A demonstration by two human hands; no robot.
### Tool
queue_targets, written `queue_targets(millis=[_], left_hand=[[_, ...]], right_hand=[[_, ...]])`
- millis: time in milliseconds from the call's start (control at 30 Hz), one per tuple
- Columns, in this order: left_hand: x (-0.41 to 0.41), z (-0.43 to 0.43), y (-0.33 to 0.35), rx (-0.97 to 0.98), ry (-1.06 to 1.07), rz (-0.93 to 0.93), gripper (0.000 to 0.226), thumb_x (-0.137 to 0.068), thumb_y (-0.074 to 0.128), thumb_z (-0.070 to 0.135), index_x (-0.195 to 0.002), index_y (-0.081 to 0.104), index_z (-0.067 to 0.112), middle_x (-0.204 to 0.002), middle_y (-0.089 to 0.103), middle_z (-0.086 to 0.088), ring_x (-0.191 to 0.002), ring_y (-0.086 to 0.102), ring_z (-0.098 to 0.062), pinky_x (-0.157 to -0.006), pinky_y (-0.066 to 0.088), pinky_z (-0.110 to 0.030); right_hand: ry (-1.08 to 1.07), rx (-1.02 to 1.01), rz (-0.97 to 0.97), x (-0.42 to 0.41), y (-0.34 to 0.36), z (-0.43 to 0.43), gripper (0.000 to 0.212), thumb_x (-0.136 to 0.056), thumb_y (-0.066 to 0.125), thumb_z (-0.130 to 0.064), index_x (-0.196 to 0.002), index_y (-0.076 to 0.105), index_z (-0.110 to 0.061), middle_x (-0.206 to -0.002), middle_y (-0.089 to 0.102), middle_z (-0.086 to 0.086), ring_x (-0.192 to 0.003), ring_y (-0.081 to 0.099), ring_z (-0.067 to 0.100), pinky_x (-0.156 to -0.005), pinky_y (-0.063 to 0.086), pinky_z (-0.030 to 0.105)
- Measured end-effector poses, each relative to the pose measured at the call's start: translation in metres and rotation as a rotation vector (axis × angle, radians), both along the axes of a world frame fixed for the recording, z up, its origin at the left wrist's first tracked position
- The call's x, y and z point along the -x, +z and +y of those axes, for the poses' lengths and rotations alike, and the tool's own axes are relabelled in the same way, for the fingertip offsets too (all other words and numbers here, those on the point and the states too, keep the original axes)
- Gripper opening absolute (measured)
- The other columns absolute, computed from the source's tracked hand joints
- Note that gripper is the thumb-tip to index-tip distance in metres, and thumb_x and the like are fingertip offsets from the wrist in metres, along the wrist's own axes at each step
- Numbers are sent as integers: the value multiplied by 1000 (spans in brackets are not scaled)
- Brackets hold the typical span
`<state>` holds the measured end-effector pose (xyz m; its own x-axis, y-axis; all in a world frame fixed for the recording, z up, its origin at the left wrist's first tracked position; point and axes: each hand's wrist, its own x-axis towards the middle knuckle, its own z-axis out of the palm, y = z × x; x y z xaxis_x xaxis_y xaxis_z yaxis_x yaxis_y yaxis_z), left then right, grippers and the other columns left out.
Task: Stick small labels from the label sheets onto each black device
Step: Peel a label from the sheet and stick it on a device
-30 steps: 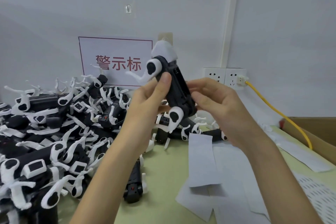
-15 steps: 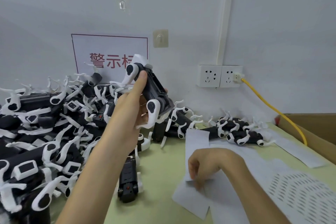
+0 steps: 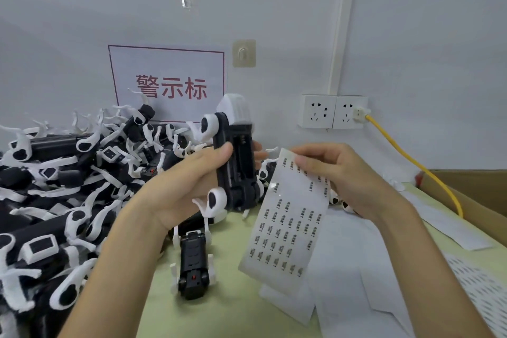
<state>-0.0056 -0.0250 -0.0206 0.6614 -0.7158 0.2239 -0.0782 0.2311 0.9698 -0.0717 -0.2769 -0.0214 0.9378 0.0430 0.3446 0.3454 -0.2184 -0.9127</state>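
Note:
My left hand [image 3: 189, 186] grips a black device [image 3: 236, 164] with white clips, held upright above the table, its open underside facing me. My right hand [image 3: 337, 173] pinches the top of a label sheet [image 3: 288, 228], which hangs lifted just right of that device; rows of small dark labels show on it. Another black device [image 3: 193, 263] lies on the green table [image 3: 219, 310] below my left hand. A big pile of black devices [image 3: 63, 186] fills the left side.
More white sheets [image 3: 356, 269] lie on the table under my right arm. A perforated sheet [image 3: 480, 291] sits at the right edge. A cardboard box [image 3: 472, 195] stands at the right, a yellow cable [image 3: 411, 162] runs from the wall sockets [image 3: 332, 111].
My right hand dropped to the sheets on the table, then lifted one label sheet up beside the device. My left hand kept the device and turned it upright.

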Motion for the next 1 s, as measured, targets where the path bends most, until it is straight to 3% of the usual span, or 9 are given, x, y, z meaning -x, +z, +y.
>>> queue_targets(millis=[100,167,267,467,667,800,867,933,1000], left_hand=[[3,3,-3,-31,-132,-39,69,-65,91,58,-120,77,18,-124,72,-12,-114,70,-29,-95,59,-42],[6,-1,-2,-33,-166,-63,64,-69,90,55,-120,77,19,-115,75,-7,-107,73,-24,-87,60,-35],[7,-4,-1,-20,-182,-75,60,-74,87,52,-123,75,18,-109,76,-4,-100,74,-21,-83,59,-30],[3,-2,0,12,-96,-74,61,-69,89,55,-117,78,20,-109,76,-6,-100,74,-24,-83,60,-33],[5,1,3,-103,16,-155,64,-65,90,59,-116,79,21,-110,78,-5,-100,75,-22,-88,60,-35],[14,-1,7,-139,41,-245,24,-91,65,25,-108,73,10,-65,70,19,-56,65,9,-61,47,-3],[16,-3,9,-182,51,-286,17,-84,74,27,-98,80,18,-74,75,15,-65,70,5,-63,47,-2],[15,-3,10,-240,56,-332,29,-71,81,40,-98,83,30,-99,80,5,-93,76,-8,-78,54,-12],[15,-3,10,-266,53,-330,32,-65,82,43,-97,81,40,-106,80,3,-100,75,-11,-81,54,-14]], right_hand=[[-35,58,-130,3,6,8,21,-97,64,-8,-111,74,-20,-77,70,-6,-69,63,10,-66,48,19],[-85,82,-196,4,9,12,16,-96,66,-8,-104,72,-21,-73,65,-3,-68,55,13,-66,44,25],[-152,110,-266,4,11,18,16,-95,68,-6,-90,72,-21,-77,66,-3,-73,55,17,-69,43,33],[-215,236,-332,6,13,26,15,-93,70,-16,-86,75,-28,-80,64,-12,-64,52,8,-58,42,16],[-346,432,-389,5,11,33,15,-78,84,-36,-85,73,-31,-94,62,-11,-86,61,7,-74,45,16],[-354,486,-437,5,10,34,18,-77,84,-40,-86,74,-28,-89,62,-11,-85,59,7,-75,43,15],[-337,480,-434,5,9,35,16,-78,84,-39,-82,74,-26,-83,65,-9,-78,61,10,-72,48,21],[-317,464,-389,5,8,34,14,-78,85,-32,-75,71,-30,-75,66,-11,-70,62,10,-65,51,25],[-308,475,-356,3,6,34,14,-78,82,-27,-72,70,-30,-71,65,-15,-64,61,8,-59,46,20]])
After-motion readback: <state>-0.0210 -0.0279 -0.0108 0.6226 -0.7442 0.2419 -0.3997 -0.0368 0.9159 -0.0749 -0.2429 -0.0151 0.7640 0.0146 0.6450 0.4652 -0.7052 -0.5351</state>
